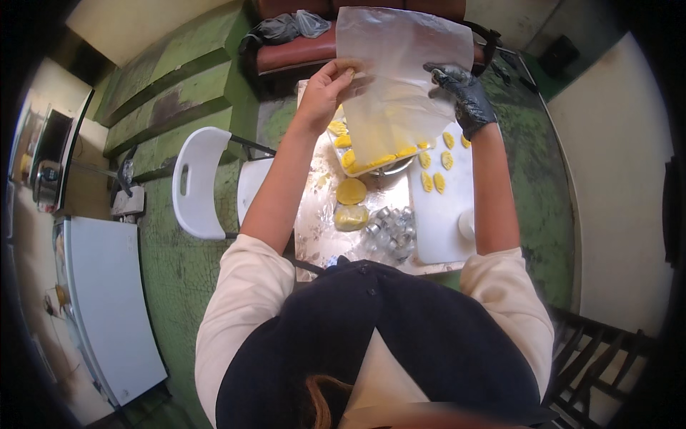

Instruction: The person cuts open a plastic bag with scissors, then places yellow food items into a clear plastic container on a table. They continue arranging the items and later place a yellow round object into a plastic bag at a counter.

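My left hand point(335, 88), bare, pinches the left edge of a translucent plastic sheet point(402, 48) held up over a tray point(370, 170) of yellow dough pieces. On the sheet's right side is my right hand point(463, 96) in a black glove, its fingers at the sheet; its grip is unclear. The lower part of the sheet hangs over the tray, blurring the pieces behind it. A steel bowl point(399, 167) shows partly under the tray. Nearer to me lie a round yellow dough disc point(351, 191) and a plastic-wrapped yellow lump point(351, 218).
Shaped yellow pieces point(447, 160) lie on a white board point(437, 230), with a white container point(467, 224) by my right forearm. Small metal molds point(394, 233) are heaped near the table's front. A white chair point(201, 182) stands left; a red seat point(295, 55) with plastic bags is behind the table.
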Available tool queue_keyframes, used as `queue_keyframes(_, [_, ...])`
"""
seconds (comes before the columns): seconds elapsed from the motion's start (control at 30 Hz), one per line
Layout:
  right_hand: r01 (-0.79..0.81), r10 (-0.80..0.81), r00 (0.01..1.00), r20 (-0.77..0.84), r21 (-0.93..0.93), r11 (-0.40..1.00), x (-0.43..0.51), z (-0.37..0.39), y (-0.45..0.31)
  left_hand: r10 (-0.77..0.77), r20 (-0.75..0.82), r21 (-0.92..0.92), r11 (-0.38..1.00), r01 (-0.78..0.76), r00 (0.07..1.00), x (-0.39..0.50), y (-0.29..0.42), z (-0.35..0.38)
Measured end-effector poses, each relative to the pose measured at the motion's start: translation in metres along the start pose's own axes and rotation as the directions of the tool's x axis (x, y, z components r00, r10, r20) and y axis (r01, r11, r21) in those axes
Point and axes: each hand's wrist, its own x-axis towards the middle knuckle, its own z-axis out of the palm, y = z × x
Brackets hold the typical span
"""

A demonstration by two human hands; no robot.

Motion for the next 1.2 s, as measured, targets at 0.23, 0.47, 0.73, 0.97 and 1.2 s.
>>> queue_keyframes(0.23, [0.137, -0.128, 0.988, 0.084, -0.109, 0.985, -0.013, 0.011, -0.027, 0.038, 0.016, -0.366, 0.93, -0.03, 0.999, -0.002, 0.02, 0.01])
queue_keyframes(0.47, [0.218, -0.211, 0.976, 0.056, -0.188, 0.958, -0.015, 0.015, -0.047, 0.005, 0.253, 0.374, 0.922, -0.102, 0.968, 0.001, 0.071, 0.024])
queue_keyframes(0.73, [0.197, -0.202, 0.979, -0.032, -0.113, 0.974, -0.022, 0.021, -0.041, 0.005, 0.205, -0.219, 0.975, 0.041, 0.979, -0.003, 0.061, 0.023])
queue_keyframes(0.97, [0.11, -0.094, 0.991, 0.1, -0.176, 0.978, -0.011, -0.004, -0.042, -0.124, 0.262, -0.251, 0.949, 0.191, 0.957, -0.013, 0.065, 0.024])
queue_keyframes(1.2, [-0.082, -0.168, 0.816, 0.553, 0.398, 0.914, 0.014, -0.016, -0.059, -0.056, 0.225, -0.124, 0.989, 0.086, 0.973, -0.018, 0.075, 0.021])
